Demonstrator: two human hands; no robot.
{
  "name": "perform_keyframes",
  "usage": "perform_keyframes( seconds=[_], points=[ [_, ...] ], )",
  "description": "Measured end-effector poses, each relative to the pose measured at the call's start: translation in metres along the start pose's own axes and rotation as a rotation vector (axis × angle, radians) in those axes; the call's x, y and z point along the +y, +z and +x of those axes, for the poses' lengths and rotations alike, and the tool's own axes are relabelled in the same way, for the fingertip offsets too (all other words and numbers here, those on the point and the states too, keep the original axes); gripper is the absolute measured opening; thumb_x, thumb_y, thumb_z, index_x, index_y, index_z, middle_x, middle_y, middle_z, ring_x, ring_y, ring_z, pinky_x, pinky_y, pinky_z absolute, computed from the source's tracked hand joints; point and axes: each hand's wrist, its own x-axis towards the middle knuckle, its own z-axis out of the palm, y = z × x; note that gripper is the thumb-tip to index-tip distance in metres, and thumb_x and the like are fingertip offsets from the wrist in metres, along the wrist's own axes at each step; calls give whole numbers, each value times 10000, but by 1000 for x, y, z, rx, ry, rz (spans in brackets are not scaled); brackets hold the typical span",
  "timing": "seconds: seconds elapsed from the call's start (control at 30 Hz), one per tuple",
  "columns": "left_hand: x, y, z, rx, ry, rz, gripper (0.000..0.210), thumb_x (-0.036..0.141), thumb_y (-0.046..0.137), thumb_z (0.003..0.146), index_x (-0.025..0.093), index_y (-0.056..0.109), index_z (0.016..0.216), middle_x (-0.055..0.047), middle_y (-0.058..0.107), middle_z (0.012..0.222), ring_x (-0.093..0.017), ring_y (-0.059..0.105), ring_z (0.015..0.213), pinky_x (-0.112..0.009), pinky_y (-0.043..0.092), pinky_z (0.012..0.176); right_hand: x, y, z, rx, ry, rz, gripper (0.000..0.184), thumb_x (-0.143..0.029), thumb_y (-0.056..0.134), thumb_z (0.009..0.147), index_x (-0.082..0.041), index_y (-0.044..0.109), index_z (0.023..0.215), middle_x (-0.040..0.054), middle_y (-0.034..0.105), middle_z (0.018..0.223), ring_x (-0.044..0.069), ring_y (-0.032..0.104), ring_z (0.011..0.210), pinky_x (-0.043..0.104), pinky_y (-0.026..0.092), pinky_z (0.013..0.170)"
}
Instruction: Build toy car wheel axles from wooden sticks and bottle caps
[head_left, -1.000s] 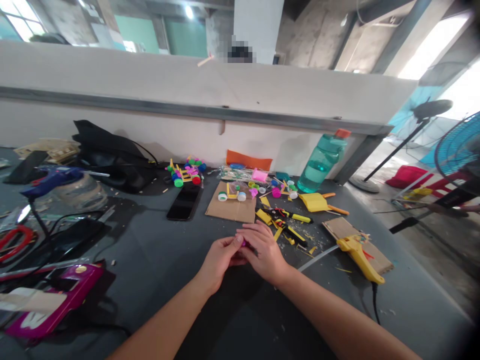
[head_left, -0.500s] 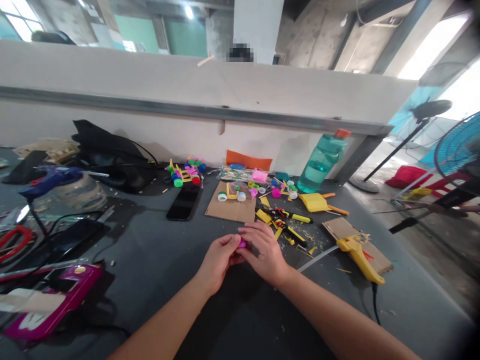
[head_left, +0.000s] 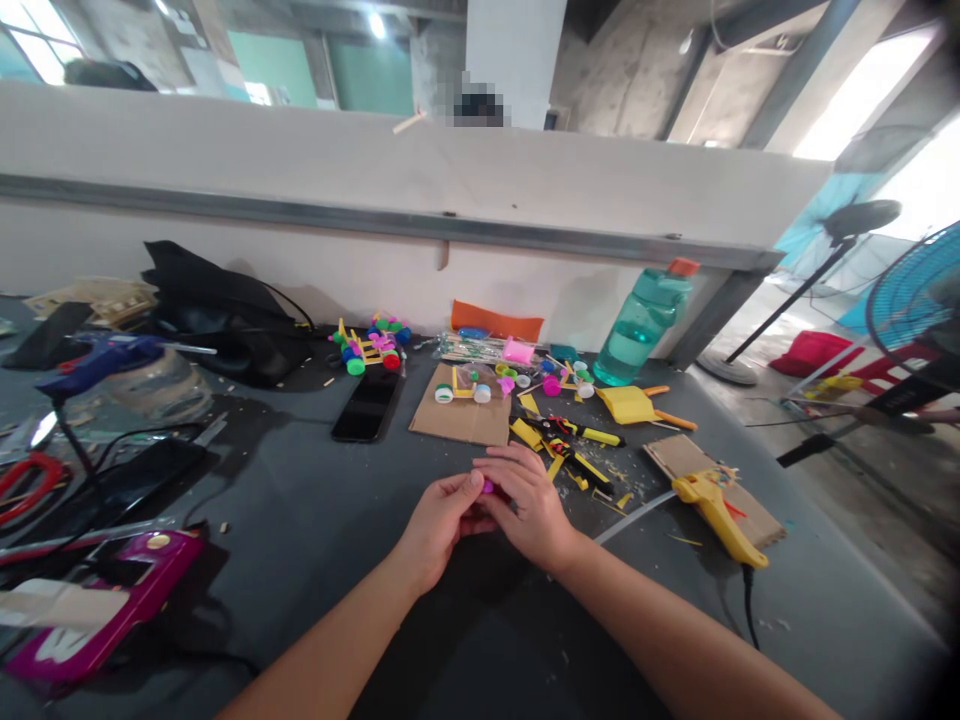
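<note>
The small purple piece point(head_left: 488, 487) is between the person's two hands, just above the near middle of the desk point(head_left: 315, 560), with only a sliver of it showing. The left grip is narrow, thumb and fingers of the left hand point(head_left: 439, 515) pinched on it. The right hand point(head_left: 529, 500) curls over its other side; whether that grip is closed on it too, I cannot tell.

It looks like smooth plastic, so I expect it to be very light, fairly stiff and a little slippery, more apt to slip away than to break. A thumb-and-forefinger pinch on opposite edges should suit it best, with light pressure, though its full shape is hidden.

Compared with half a second ago, less of the purple shows between the fingers, much as in the earliest view. Both hands stay in nearly the same place. Beyond them, the cardboard sheet point(head_left: 457, 428) with the wheeled toy point(head_left: 463, 392), the phone point(head_left: 366, 408) to its left and the yellow glue gun point(head_left: 721, 520) off to the right appear unmoved.
</note>
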Motion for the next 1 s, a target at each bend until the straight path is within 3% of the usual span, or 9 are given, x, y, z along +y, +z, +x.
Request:
perform_keyframes(
  seconds=[0.23, 0.4, 0.5, 0.63, 0.83, 1.0],
  points=[
    [0, -2, 2, 46, 19, 4, 328, 427, 729, 680, 108, 654, 700, -21, 608, 629, -108, 558, 585, -268, 505, 604, -6, -3, 1, -71, -28, 58, 341, -231, 544, 851, -201, 558, 1191, 92, 645, 1131, 243, 520, 1135, 450, 438, 954],
    [-1, -2, 2, 22, 6, 21, 356, 469, 699, 696, 117, 654, 729, -38, 630, 666, -129, 575, 614, -289, 506, 610, -3, 0, 0, -20, 9, 58, 252, -224, 578, 832, -229, 601, 1084, 71, 672, 1048, 239, 546, 1090, 450, 445, 934],
    [0, -1, 0, -25, 21, 19, 334, 450, 706, 695, 123, 658, 739, -39, 638, 693, -117, 572, 612, -251, 487, 595, -2, 1, -1, -20, 14, 71, 293, -214, 626, 786, -229, 587, 1077, 69, 660, 1072, 236, 539, 1099, 439, 452, 929],
    [0, -2, 0, -4, 44, 81, 311, 426, 711, 699, 120, 653, 697, -36, 633, 657, -126, 581, 626, -243, 476, 602, -3, 2, -1, -55, 1, 76, 354, -204, 633, 765, -219, 568, 1113, 85, 641, 1116, 248, 528, 1121, 449, 443, 942],
    [0, -2, 0, -42, 24, 63, 287, 401, 716, 700, 137, 667, 802, -50, 655, 774, -149, 598, 704, -287, 499, 654, -2, 3, -1, 9, 38, 85, 227, -166, 607, 786, -228, 596, 1004, 60, 663, 1049, 230, 538, 1097, 433, 454, 931],
    [-3, -3, 2, 51, 50, 178, 349, 463, 651, 747, 113, 650, 735, -52, 637, 686, -135, 586, 637, -259, 490, 610, -3, 2, -2, -47, 23, 93, 369, -170, 636, 751, -198, 564, 1112, 85, 627, 1141, 230, 513, 1129, 424, 447, 956]
  ],
)
